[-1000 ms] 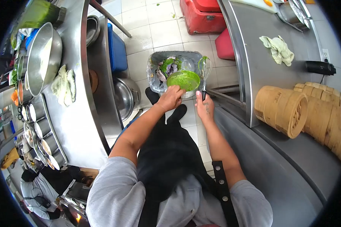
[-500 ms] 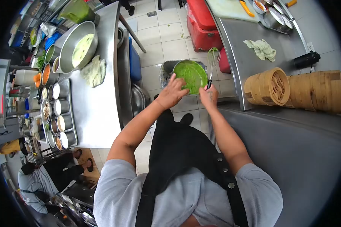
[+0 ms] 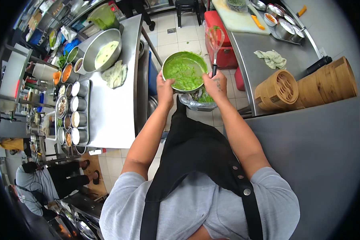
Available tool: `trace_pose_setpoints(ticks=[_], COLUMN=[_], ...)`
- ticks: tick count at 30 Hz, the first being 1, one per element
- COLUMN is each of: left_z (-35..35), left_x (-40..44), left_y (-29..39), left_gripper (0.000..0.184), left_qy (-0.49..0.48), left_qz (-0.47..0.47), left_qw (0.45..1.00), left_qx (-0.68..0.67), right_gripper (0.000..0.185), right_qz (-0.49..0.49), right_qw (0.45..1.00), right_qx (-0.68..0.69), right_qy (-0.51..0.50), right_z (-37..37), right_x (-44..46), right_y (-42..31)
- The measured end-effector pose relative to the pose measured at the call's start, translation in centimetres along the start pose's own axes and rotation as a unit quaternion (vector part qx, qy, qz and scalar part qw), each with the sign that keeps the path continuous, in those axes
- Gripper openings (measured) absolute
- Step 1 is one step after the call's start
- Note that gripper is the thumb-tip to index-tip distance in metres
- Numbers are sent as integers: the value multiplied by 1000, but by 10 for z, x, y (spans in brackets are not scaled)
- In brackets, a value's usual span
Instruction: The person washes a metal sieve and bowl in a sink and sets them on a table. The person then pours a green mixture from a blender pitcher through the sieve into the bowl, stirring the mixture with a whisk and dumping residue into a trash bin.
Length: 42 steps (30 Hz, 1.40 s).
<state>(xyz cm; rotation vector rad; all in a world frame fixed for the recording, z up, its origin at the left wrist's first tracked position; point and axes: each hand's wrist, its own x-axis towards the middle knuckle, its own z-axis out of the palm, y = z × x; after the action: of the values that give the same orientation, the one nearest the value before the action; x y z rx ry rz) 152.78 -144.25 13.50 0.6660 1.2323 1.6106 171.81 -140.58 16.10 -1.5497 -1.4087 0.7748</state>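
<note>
A round metal bowl (image 3: 183,91) with a wet, chunky green mixture (image 3: 182,73) inside is held up in front of me. My left hand (image 3: 165,90) is closed on its left rim, thumb toward the inside. My right hand (image 3: 216,86) is wrapped around the black handle of a wire whisk (image 3: 215,48) and also touches the bowl's right rim. The whisk points away from me, its wires above the floor and the red cooler. Under the bowl is a bin (image 3: 200,106) lined with plastic, with green scraps in it.
On the left steel table (image 3: 108,116) stand a large mixing bowl (image 3: 86,52), a cloth (image 3: 115,75) and a tray of metal cups (image 3: 88,112). Bamboo steamers (image 3: 282,92) and a cutting board (image 3: 236,18) are on the right counter. A red cooler (image 3: 222,56) stands ahead. Another person (image 3: 44,184) is lower left.
The bowl has come up from the bin toward me and slightly left. My left hand has gone from open above the bowl to gripping its rim. The whisk has moved with my right hand.
</note>
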Motion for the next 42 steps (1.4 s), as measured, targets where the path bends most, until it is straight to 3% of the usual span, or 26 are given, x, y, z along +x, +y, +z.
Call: trace_pose_setpoints(ticks=[3, 6, 12, 17, 20, 28, 38, 40, 42], left_z=[-8, -52, -172, -220, -234, -144, -228, -239, -241], left_x=[-7, -16, -92, -147, -122, 18, 110, 140, 168], left_y=[40, 62, 97, 109, 95, 133, 198, 201, 203], left_gripper=[49, 47, 55, 53, 53, 50, 36, 42, 48], left_qy=[23, 35, 153, 272, 256, 260, 357, 354, 362], left_qz=[-6, 12, 53, 63, 67, 128, 252, 265, 239], left_qw=[999, 997, 987, 959, 963, 943, 889, 883, 892], left_qx=[-49, -68, -17, -43, -48, -163, -138, -156, -128], right_gripper=[42, 44, 36, 35, 36, 38, 42, 40, 35], right_qz=[12, 48, 37, 61, 60, 7, -116, -198, -188], right_qw=[997, 989, 981, 982, 980, 926, 872, 861, 844], right_qx=[51, 121, 172, 161, 146, 184, 125, 73, 91], right_qy=[-51, -69, -75, -79, -117, -329, -460, -463, -494], right_z=[-7, -15, -21, 2, 23, 86, 264, 288, 319], right_x=[2, 9, 32, 53, 45, 51, 122, 117, 110], right_y=[-20, -28, -22, -18, -28, -120, -210, -244, -252])
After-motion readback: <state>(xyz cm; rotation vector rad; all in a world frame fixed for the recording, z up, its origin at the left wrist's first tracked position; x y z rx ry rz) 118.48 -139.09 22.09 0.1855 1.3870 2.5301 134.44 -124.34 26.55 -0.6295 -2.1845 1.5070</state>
